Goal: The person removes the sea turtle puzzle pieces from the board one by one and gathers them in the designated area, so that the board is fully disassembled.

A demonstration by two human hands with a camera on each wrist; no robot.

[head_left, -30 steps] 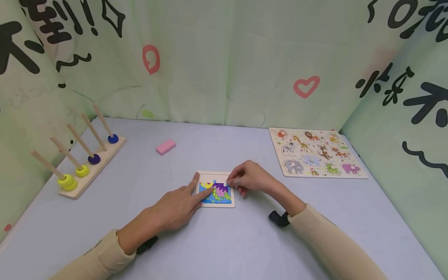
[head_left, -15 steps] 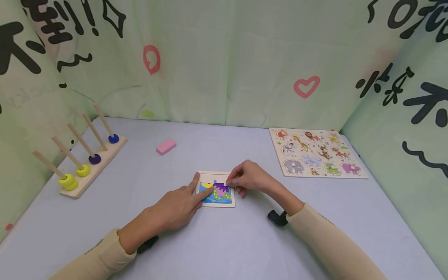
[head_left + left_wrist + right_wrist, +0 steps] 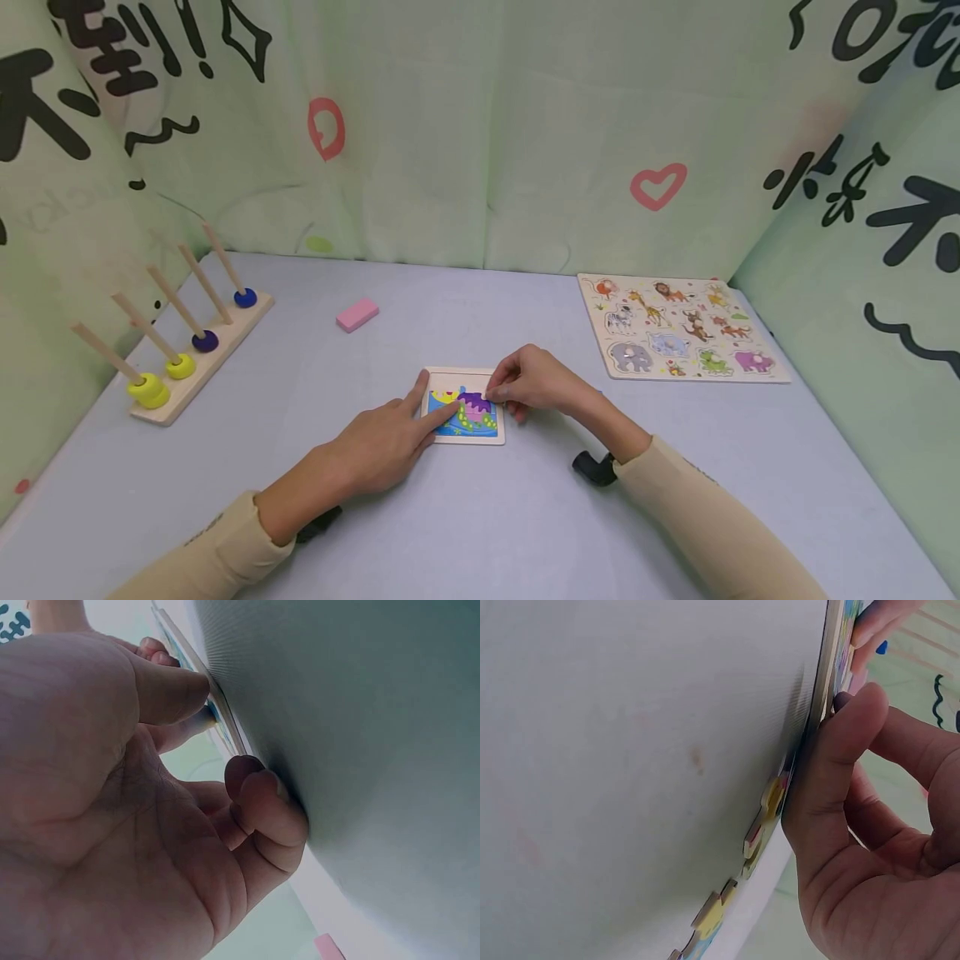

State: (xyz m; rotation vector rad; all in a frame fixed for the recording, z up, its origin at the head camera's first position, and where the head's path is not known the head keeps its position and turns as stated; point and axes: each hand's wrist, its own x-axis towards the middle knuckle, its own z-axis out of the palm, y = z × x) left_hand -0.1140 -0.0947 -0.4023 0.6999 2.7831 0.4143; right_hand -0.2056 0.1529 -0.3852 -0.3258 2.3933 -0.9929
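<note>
A small framed jigsaw puzzle point(image 3: 472, 417) lies on the table, its picture blue, green, yellow and purple. My left hand point(image 3: 378, 446) rests at its left side; one straight finger presses on the picture, while another lies along the frame's left edge. In the left wrist view, the thumb point(image 3: 176, 694) reaches the frame's edge. My right hand point(image 3: 536, 383) is at the puzzle's upper right, thumb and index finger pinching a small light puzzle piece point(image 3: 485, 397), mostly hidden by the fingertips. Loose jigsaw pieces point(image 3: 769, 802) show beyond the right hand in the right wrist view.
A wooden peg stand point(image 3: 202, 362) with yellow and blue rings stands at the left. Behind the puzzle lies a pink block point(image 3: 357, 315). A wooden animal puzzle board point(image 3: 682, 329) is at the back right. Pale green curtains point(image 3: 480, 150) enclose the table.
The view shifts very slightly. Both hands keep their places at the puzzle, with no other clear difference.
</note>
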